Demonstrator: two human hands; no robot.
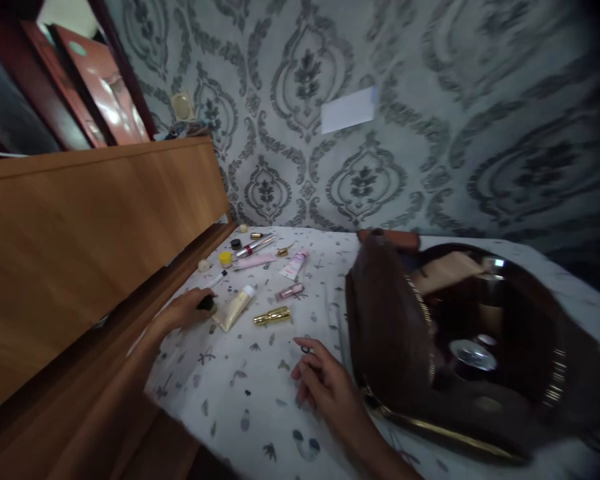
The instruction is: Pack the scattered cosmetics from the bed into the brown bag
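Observation:
My left hand [183,312] is closed around a small dark-topped container [207,304] at the left edge of the patterned cloth. Just right of it lies a cream-coloured squeeze tube [236,309] with a white cap. My right hand [325,383] hovers over or rests on the cloth, fingers loosely apart and holding nothing. Between the hands is a gold tube [272,316], with a small pink tube [290,291] behind it. A large dark brown handbag [390,320] gapes open right of my right hand, with a clear-topped item [473,355] inside.
Farther back lie a pink-and-white tube [295,264], a long pink tube [255,261], a yellow-lidded jar [225,259], a black jar [236,244] and a silver-and-red tube [250,249]. A wooden board [105,247] borders the left side. A patterned wall [310,147] stands behind.

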